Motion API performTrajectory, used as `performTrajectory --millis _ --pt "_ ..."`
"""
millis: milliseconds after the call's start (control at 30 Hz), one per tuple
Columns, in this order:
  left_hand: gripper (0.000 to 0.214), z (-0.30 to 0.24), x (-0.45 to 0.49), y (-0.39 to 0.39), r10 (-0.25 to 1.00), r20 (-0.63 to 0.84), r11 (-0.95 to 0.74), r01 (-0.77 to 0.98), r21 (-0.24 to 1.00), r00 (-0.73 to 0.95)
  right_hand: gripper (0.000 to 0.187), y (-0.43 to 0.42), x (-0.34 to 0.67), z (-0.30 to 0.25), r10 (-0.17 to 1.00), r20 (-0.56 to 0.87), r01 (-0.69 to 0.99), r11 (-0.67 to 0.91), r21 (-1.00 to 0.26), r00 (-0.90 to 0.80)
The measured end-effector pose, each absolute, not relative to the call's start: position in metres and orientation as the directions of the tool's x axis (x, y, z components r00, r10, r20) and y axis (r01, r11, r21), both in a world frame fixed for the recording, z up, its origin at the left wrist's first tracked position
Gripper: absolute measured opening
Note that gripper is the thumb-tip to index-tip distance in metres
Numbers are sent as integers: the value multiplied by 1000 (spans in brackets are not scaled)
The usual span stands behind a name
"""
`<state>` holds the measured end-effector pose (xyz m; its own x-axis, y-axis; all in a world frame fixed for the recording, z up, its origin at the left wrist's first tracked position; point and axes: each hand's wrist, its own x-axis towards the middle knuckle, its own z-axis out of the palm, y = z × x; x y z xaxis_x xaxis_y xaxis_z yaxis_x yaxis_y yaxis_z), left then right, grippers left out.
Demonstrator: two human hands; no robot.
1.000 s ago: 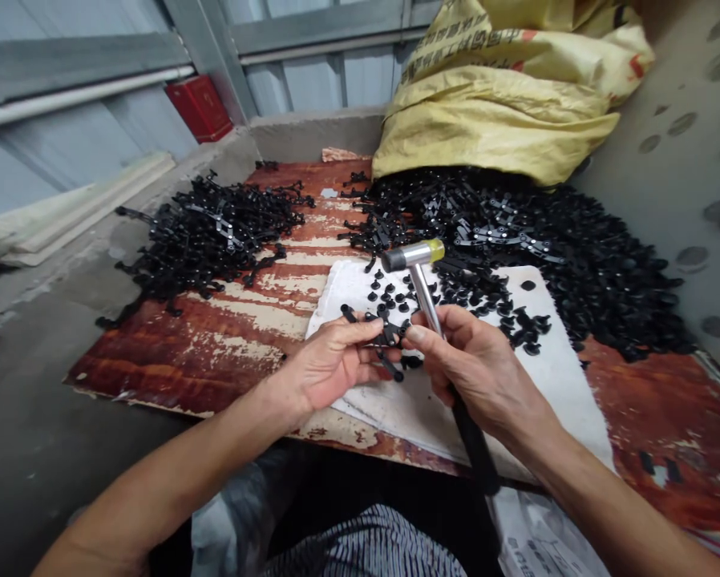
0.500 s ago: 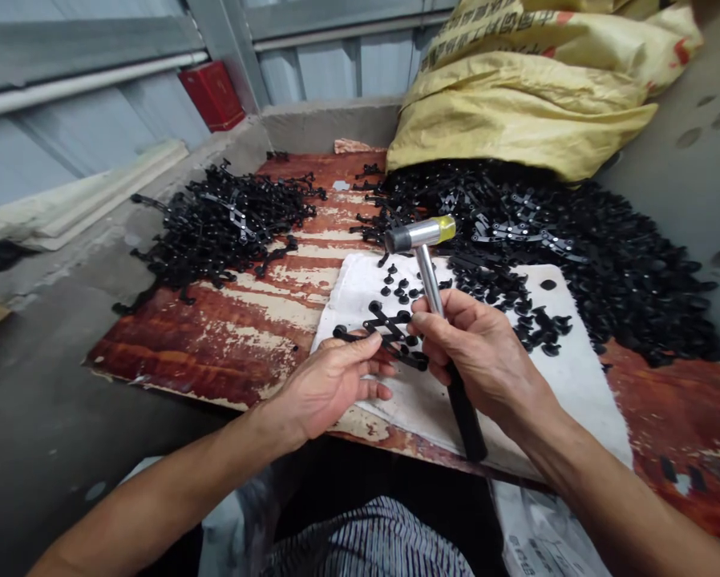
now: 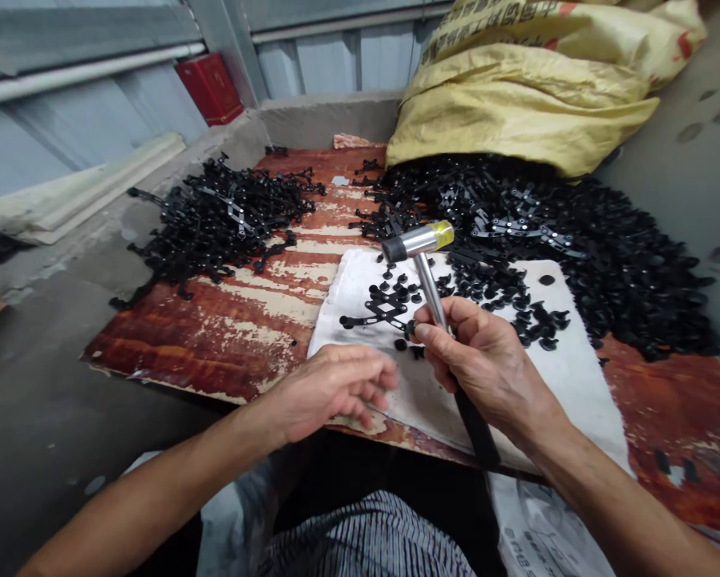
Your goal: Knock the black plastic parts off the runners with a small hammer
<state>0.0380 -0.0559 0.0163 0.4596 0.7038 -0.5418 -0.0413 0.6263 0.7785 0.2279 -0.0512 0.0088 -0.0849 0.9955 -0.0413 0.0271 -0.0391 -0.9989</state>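
Observation:
My right hand (image 3: 480, 365) is closed round the handle of a small hammer (image 3: 423, 248) with a metal head and a yellow tip, which points up and to the left. Its thumb and forefinger also touch one end of a black linked plastic piece (image 3: 379, 308) lying over the white cloth (image 3: 570, 377). My left hand (image 3: 334, 387) hovers just short of the cloth's near edge, fingers loosely curled and apart, holding nothing. Small black caps (image 3: 399, 287) are scattered on the cloth around the piece.
A worn red board (image 3: 245, 320) carries a pile of black linked pieces (image 3: 221, 216) at the back left and a large heap of black parts (image 3: 576, 232) at the right. A yellow sack (image 3: 516, 88) lies behind. A red box (image 3: 209, 86) stands by the wall.
My left hand has let go of the black linked piece and drawn back towards me. The piece now lies farther out on the cloth, at my right fingertips. The hammer has barely moved.

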Motion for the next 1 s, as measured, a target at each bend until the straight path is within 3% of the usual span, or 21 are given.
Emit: performTrajectory --millis 33,100,167,233,367,500,667,800,1000 --pt "26 21 29 -56 697 -543 562 112 819 469 14 -51 230 10 995 -44 31 -41 -999 -88" --pt "30 33 12 -51 830 -409 295 325 899 379 13 -53 232 12 993 -44 44 -39 -998 -109" --pt "29 42 4 -41 956 -168 36 472 881 240 11 -55 230 15 988 -33 61 -24 -998 -150" --pt "30 46 5 -30 956 -132 -31 538 842 262 9 -56 226 17 979 -21 79 -5 -997 -201" --pt "36 33 24 -14 808 -370 264 279 923 459 9 -54 219 16 970 -28 87 -7 -996 -240" --pt "35 16 38 -9 737 -422 477 36 878 528 14 -54 223 12 975 -75 83 -59 -995 -210" --pt "24 11 46 -8 775 -459 518 -22 855 434 23 -71 241 9 982 -150 46 -146 -988 -110" --pt "19 11 47 -6 775 -536 578 -32 816 335 30 -88 259 0 978 -206 -92 -201 -975 44" --pt "23 6 44 -4 736 -596 639 -39 768 321 40 -103 272 -17 926 -333 -265 -281 -922 176"
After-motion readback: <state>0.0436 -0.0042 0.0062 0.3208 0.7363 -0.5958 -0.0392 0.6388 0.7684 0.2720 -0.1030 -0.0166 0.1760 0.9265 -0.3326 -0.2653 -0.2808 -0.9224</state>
